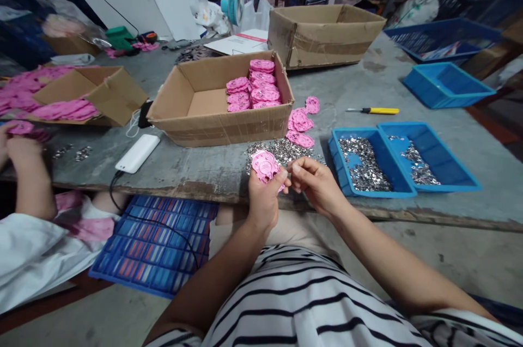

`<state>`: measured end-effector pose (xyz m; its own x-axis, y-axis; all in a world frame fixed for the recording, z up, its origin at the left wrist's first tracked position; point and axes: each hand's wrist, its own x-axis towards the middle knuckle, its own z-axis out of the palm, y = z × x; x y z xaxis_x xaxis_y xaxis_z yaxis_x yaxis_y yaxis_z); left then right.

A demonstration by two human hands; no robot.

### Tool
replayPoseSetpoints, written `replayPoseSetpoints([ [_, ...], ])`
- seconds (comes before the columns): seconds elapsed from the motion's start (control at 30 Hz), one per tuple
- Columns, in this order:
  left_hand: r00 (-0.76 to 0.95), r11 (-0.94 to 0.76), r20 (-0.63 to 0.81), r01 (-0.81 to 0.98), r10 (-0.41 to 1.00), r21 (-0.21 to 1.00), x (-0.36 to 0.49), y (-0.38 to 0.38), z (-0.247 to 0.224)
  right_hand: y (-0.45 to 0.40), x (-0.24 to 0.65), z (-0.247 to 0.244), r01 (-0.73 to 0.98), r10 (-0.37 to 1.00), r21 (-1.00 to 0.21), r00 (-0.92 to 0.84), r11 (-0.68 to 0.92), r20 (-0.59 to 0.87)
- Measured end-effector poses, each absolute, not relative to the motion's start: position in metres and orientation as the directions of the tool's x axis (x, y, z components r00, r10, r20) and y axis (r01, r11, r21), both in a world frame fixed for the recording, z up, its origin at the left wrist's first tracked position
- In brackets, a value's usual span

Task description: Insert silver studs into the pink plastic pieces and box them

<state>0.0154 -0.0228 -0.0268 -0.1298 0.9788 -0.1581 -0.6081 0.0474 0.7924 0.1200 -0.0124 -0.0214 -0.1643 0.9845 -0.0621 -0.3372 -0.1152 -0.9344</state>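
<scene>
My left hand (263, 197) grips a pink plastic piece (265, 164) with a scalloped edge and small holes, held over the table's front edge. Close against its right side, my right hand (314, 181) has thumb and forefinger pinched together; whatever sits between them is too small to make out. A spread of small shiny metal parts (286, 150) lies on the table just behind both hands. Beyond these, several more pink pieces (300, 120) are piled beside a cardboard box (220, 132), which holds stacks of the same pink pieces (263, 83).
Two blue trays (371, 193) of metal parts stand to the right, with a yellow-handled screwdriver (384, 111) behind. Leftward lie a white power bank (138, 153) with a cable and another box (118, 93). A co-worker's hands (24, 145) hold a pink piece at far left.
</scene>
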Motion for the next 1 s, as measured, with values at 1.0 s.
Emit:
replayPoseSetpoints([
  [1.0, -0.051, -0.099, 0.088, -0.692, 0.995, 0.715, 0.017, -0.029, -0.046, -0.02, 0.098, -0.012, -0.281, 0.999, -0.959, -0.036, -0.028, -0.019],
])
